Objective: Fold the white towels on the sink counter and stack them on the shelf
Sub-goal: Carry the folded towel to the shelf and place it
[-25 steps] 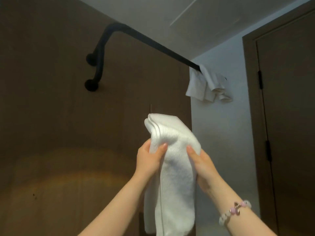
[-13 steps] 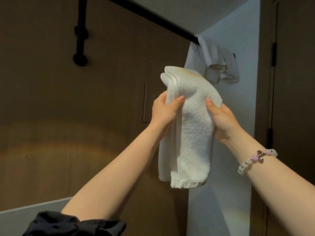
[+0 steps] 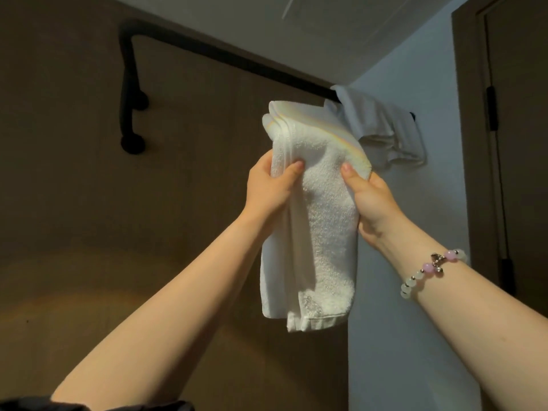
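Closest to me, a dark sleeve [image 3: 118, 406] edges the bottom of the view. Both bare forearms reach up and away from it, with a beaded bracelet [image 3: 430, 271] on the right wrist. Further out, the left grip [image 3: 272, 188] and the right grip [image 3: 367, 200] both grasp the folded white towel [image 3: 320, 232] near its upper end. The thumbs press on the front face and the fingers are hidden behind the cloth.

That hold looks the same as a second ago; what has changed is the height. Back then the towel's top fold sat well below the black rail [image 3: 237, 62]. Now it comes up just under the rail, and in my view it overlaps the second white towel [image 3: 385, 129] draped over the rail's far end. The lower hem hangs free in the air with its layers slightly uneven, touching nothing.

Behind all this is the brown wall, and a dark door [image 3: 519, 143] stands off to the right.

I take the rise to mean that folding this towel is finished and I am carrying it up to set it down. Neither the counter nor any shelf is in view, so I cannot tell how close the placing spot is. The loose hem suggests the fold could slip if I ease either grip too soon.
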